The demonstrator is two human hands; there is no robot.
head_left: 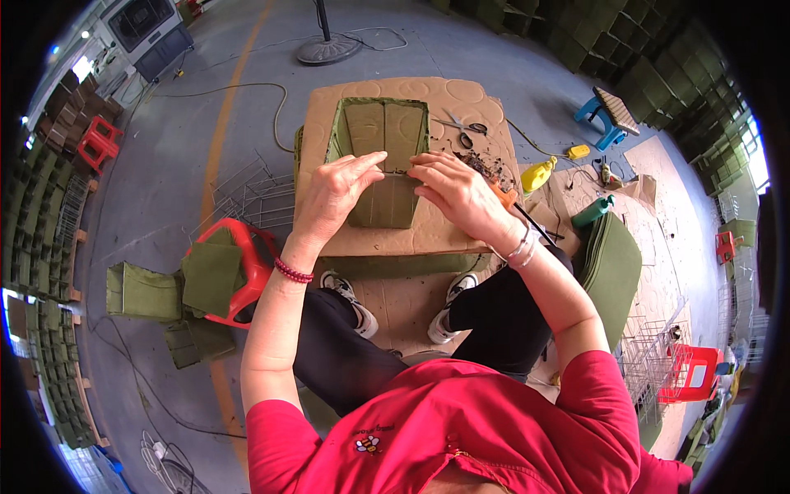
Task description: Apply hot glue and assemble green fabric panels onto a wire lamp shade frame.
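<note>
An olive-green, tapered open box (383,132) with dark edges lies on a cardboard-covered work surface (329,235) in front of me. Both my hands are over its middle. The thumb and fingers of my left hand (336,191) are pinched together above the box's left side. Opposite it, my right hand (457,191) has its fingers bunched at the box's right edge. A short dark line runs across the box between my fingertips; whether it is a thread, a wire or a seam I cannot tell. Black-handled scissors (466,128) lie beyond my right hand.
Dark scraps (487,167) and an orange-handled tool (504,196) are right of the box. A yellow bottle (538,175), green bottle (592,212) and stacked green panels (613,263) stand further right. To the left, a red stool (257,276) bears green pieces. A blue-legged stool (606,119) is far right.
</note>
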